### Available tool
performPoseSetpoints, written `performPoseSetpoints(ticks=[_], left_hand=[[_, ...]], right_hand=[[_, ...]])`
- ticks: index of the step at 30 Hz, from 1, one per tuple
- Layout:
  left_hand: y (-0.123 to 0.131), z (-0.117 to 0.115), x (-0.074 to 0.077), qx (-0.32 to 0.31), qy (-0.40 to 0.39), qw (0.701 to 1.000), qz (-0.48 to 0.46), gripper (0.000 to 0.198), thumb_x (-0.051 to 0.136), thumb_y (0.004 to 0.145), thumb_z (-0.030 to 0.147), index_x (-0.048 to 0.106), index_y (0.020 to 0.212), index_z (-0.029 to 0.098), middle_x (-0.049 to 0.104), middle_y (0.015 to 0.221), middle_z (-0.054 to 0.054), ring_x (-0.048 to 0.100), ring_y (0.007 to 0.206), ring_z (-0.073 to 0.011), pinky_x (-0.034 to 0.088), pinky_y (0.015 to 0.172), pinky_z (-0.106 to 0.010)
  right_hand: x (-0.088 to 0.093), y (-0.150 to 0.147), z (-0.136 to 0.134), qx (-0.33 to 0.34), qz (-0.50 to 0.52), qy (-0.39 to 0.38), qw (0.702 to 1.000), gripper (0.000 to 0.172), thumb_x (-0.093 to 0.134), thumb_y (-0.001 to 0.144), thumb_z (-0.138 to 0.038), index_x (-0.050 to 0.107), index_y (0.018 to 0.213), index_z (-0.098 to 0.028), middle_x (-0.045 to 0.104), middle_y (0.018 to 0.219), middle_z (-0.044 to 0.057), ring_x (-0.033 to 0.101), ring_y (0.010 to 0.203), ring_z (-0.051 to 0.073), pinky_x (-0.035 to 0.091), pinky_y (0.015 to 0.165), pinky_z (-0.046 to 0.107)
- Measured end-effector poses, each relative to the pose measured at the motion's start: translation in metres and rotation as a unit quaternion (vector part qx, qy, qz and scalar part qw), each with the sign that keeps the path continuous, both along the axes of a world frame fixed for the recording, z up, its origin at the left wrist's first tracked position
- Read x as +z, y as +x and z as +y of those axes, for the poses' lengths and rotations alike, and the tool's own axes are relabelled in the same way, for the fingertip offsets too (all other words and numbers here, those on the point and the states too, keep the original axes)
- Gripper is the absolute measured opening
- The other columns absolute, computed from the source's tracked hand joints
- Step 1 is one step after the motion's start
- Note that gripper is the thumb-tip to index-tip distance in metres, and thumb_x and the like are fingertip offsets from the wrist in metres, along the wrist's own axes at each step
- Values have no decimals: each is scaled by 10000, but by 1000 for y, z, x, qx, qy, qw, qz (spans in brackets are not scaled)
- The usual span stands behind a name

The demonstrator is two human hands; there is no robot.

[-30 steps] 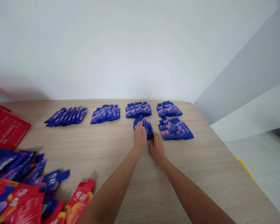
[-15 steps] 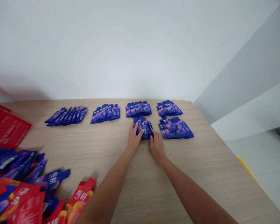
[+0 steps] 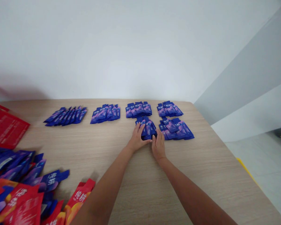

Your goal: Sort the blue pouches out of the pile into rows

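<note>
A small overlapping bunch of purple pouches (image 3: pixel 147 128) with white lettering lies on the table between my hands. My left hand (image 3: pixel 137 139) wraps the bunch from the left, its fingers on the left side and its thumb stretched along the near edge. From the right, my right hand (image 3: pixel 158 145) presses its fingers and thumb against the lower right corner. Both thumbs come close together at the near edge. Just right of my right hand, another fanned group of purple pouches (image 3: pixel 176 128) has one pouch lying across the top.
Along the wall lie further purple pouch groups: one far left (image 3: pixel 66 116), one left of centre (image 3: pixel 105 113), one behind my hands (image 3: pixel 138 109) and one at right (image 3: pixel 170 108). Red and purple pouches (image 3: pixel 16 187) heap at lower left, near a red box (image 3: pixel 8 126).
The bunch between my hands has shifted slightly right. My left hand has moved right and nearer, its thumb going from the pouch faces to the near edge, close to my right thumb.
</note>
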State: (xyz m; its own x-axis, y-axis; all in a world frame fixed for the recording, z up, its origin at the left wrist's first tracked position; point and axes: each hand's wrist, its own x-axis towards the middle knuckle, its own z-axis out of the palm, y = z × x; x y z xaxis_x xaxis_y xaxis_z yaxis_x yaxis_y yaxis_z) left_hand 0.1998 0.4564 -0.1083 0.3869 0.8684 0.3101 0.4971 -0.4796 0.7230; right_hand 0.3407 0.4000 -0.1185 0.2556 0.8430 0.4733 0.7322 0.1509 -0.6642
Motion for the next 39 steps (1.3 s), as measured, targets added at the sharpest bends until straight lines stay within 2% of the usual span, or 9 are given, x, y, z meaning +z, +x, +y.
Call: performPoseSetpoints(ticks=[4,11,16,20,23,30,34,39], left_hand=[[1,-2,-2,58,17,998,-2,765,634,736,576,389,1363,213,345,1469,-171,283,1380,-318,250,1112,-552],[3,-2,-4,104,6,994,-36,709,560,796,572,402,1356,168,348,1468,-170,282,1383,-293,262,1125,-506],[-2,3,-2,170,-20,982,-82,483,358,925,477,553,1243,171,488,1372,-138,398,1317,-251,292,1120,-462],[-5,6,0,201,-15,975,-96,472,277,955,384,612,1180,140,550,1303,-143,463,1257,-233,321,1110,-440],[-7,7,-1,230,-17,968,-103,425,313,946,335,633,1146,139,592,1242,-132,511,1200,-223,354,1093,-428],[-9,10,-9,247,2,966,-75,311,451,844,148,666,1068,155,614,1197,-120,539,1152,-222,384,1076,-435],[-9,10,-10,266,9,962,-65,329,481,818,133,642,1103,156,596,1208,-129,523,1173,-234,377,1082,-439],[-8,8,-8,283,13,956,-75,329,427,864,183,608,1135,136,565,1260,-142,498,1207,-234,357,1097,-437]], right_hand=[[2,1,0,7,-5,-13,1000,397,277,963,-304,430,1311,-190,435,1302,152,370,1268,246,341,1048,521],[9,0,-2,12,-3,-20,1000,342,318,950,-279,527,1198,-172,468,1161,146,452,1128,237,391,1001,487],[9,-1,-3,21,-10,-21,1000,377,300,953,-263,476,1275,-174,463,1202,144,423,1173,228,370,1030,474],[7,-1,-2,16,-16,-21,1000,404,283,953,-254,438,1318,-173,447,1266,154,382,1239,232,344,1053,481],[4,0,-2,17,-15,-13,1000,405,283,952,-252,417,1322,-155,470,1252,158,387,1240,234,340,1055,493],[1,1,-2,12,-15,-11,1000,397,277,953,-270,421,1296,-129,486,1255,172,397,1235,234,337,1053,501],[1,0,-2,10,-14,-7,1000,395,274,955,-271,426,1287,-121,494,1250,175,406,1229,236,338,1051,499],[1,0,-2,11,-14,-3,1000,391,277,954,-276,432,1281,-127,498,1240,170,413,1223,235,345,1043,497]])
